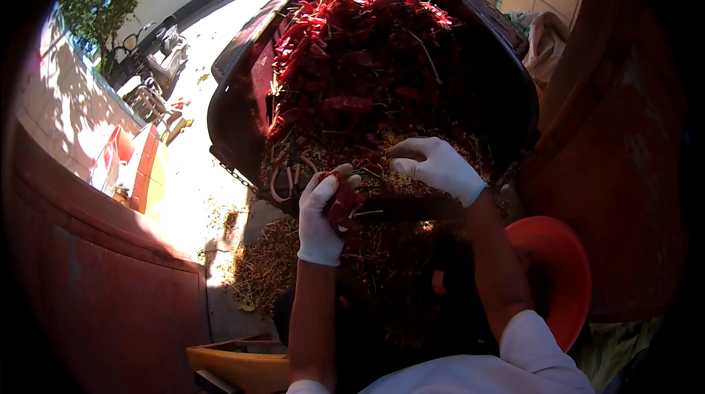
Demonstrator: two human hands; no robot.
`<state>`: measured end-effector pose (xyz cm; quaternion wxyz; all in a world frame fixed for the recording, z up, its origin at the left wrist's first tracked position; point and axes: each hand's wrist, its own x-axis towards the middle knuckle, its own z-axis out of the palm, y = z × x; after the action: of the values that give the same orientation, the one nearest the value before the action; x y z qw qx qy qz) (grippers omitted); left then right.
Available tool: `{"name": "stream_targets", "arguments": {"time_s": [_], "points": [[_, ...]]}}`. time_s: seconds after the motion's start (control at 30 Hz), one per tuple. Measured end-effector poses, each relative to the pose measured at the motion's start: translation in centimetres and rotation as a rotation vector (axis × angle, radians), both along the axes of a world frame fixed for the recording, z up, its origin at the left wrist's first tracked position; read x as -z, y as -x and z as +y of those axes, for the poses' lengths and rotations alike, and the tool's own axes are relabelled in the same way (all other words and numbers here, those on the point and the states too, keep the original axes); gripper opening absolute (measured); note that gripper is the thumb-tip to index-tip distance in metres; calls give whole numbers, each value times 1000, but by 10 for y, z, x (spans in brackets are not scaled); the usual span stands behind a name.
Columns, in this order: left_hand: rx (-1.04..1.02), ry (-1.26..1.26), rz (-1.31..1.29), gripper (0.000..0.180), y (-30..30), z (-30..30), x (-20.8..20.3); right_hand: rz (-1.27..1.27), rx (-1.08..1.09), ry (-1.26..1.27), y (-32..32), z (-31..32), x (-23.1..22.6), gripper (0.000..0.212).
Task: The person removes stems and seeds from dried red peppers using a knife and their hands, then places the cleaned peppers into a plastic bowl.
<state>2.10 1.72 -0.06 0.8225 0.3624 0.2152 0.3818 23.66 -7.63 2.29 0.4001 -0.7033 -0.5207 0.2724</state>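
A heap of dried red chili peppers fills a dark cart before me. My left hand, in a white glove with discoloured fingertips, is closed around red chili peppers at the cart's near edge. To its right, my gloved right hand hovers over loose seeds and stems, its thumb and fingers brought together. Whatever lies between those fingertips, if anything, is too small to make out. Scissors with pinkish handles rest just left of my left hand, blades partly hidden.
An orange-red basin stands by my right forearm. Stems and seeds litter the ground below the cart. Red metal panels flank me on both sides, and a yellow wooden stool is at lower left. A parked two-wheeler stands farther off.
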Motion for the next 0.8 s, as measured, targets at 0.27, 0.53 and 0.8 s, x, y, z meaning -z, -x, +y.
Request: {"name": "stream_targets", "arguments": {"time_s": [0.27, 0.53, 0.8], "points": [[52, -88, -31, 31, -7, 0, 1, -766, 470, 137, -50, 8, 57, 31], [54, -170, 182, 22, -9, 0, 8, -780, 500, 202, -51, 15, 57, 22], [-33, -286, 312, 28, -19, -13, -2, -364, 541, -172, -19, 8, 25, 17]]}}
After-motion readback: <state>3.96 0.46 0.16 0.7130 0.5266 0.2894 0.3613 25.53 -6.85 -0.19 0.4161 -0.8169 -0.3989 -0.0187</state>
